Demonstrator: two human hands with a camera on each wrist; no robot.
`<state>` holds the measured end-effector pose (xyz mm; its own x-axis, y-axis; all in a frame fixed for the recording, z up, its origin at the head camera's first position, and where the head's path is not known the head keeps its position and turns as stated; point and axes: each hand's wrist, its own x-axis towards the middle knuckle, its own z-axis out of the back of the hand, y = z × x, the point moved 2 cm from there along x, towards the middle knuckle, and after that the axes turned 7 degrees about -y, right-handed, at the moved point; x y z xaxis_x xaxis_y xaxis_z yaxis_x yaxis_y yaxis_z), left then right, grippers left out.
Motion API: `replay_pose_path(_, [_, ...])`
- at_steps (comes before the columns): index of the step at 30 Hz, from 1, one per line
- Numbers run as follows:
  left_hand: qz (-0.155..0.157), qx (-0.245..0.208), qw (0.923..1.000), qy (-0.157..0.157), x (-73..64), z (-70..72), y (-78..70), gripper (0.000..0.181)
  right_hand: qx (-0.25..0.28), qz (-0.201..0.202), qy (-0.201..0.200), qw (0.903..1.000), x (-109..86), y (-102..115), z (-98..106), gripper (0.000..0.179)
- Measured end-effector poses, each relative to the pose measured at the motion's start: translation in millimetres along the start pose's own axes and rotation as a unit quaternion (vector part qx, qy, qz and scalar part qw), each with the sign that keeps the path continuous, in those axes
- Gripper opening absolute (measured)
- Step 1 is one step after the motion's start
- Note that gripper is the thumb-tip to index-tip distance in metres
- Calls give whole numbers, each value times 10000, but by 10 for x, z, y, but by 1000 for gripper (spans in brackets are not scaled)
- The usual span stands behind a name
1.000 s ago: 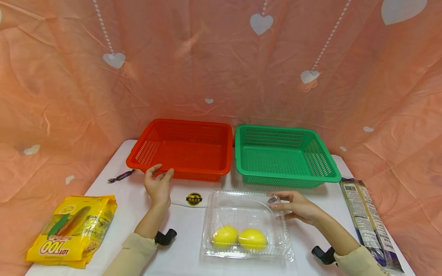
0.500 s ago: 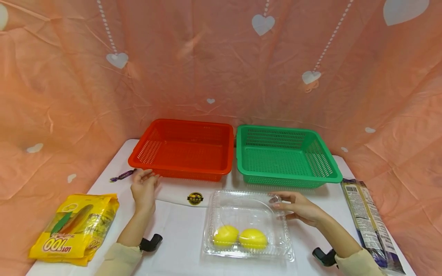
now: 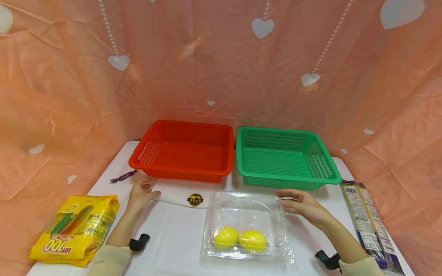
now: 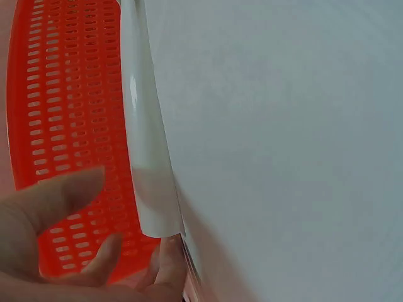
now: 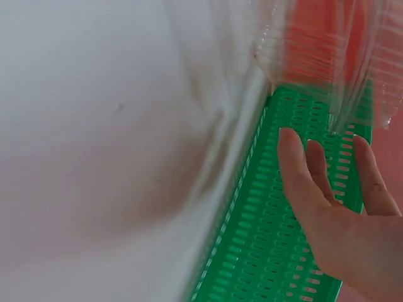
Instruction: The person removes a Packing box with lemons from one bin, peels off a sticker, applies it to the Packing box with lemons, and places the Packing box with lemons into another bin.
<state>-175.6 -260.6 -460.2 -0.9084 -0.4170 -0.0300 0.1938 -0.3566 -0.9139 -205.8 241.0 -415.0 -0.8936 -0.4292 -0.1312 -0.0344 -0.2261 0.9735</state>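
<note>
A clear plastic clamshell box (image 3: 246, 207) with two yellow lemon-like fruits (image 3: 238, 238) stands at the front middle. My right hand (image 3: 305, 209) is at its far right corner, fingers loosely spread; in the right wrist view the fingertips (image 5: 289, 139) stand just short of the clear plastic. In front of the red basket lies a glossy white sheet (image 3: 176, 190) with a round black-and-gold label (image 3: 195, 199). At its left end is my left hand (image 3: 139, 195). The left wrist view shows one finger (image 4: 171, 261) right at the sheet's curled end (image 4: 151, 195), the thumb held apart.
A red basket (image 3: 186, 174) and a green basket (image 3: 290, 179) stand side by side at the back. A purple wrapped candy (image 3: 123, 176) lies left of the red one. A yellow snack bag (image 3: 74, 230) is at left, a long purple-and-gold packet (image 3: 367, 218) at right.
My left hand has moved left and nearer to me, from the red basket's front rim to the sheet's left end. The right hand has drawn back slightly from the box corner.
</note>
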Motion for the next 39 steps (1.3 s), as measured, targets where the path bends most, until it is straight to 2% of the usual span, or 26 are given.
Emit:
replay_pose_path(2, [-120,37,9996,260,8,-13,9,59,26,54,6,10000,-9,-7,3,57])
replay_pose_path(4, [-248,81,9989,391,5,-18,9,56,55,96,-15,9999,-18,-13,7,56])
replay_pose_path(9, [-698,568,9953,363,-42,14,-42,36,109,174,-57,9998,-27,-12,9,54])
replay_pose_path(12, [-1084,938,9890,355,-79,43,-110,29,163,154,-117,9997,-32,-6,12,53])
replay_pose_path(16, [-1561,1187,9794,478,-144,113,-235,29,244,213,-110,9994,-42,26,12,52])
replay_pose_path(20, [-1917,1118,9734,565,-259,236,-383,29,308,322,-121,9989,-53,68,15,50])
replay_pose_path(24, [-2128,963,9704,608,-430,430,-588,32,166,493,-241,9984,-55,132,8,47])
replay_pose_path(28, [-2542,915,9621,367,-632,657,-855,33,-173,705,-405,9965,-58,238,-31,45])
replay_pose_path(31, [-2943,486,9542,243,-779,780,-1044,36,-389,883,-490,9941,-63,348,-101,44])
replay_pose_path(35, [-3140,-374,9479,384,-958,823,-1213,43,-393,1217,-399,9910,-76,500,-284,42])
replay_pose_path(37, [-3133,-825,9447,507,-1023,791,-1260,45,-104,1448,-125,9893,-72,560,-410,41])
replay_pose_path(39, [-3158,-1213,9386,669,-1060,721,-1289,45,492,1658,224,9847,-71,612,-547,38])
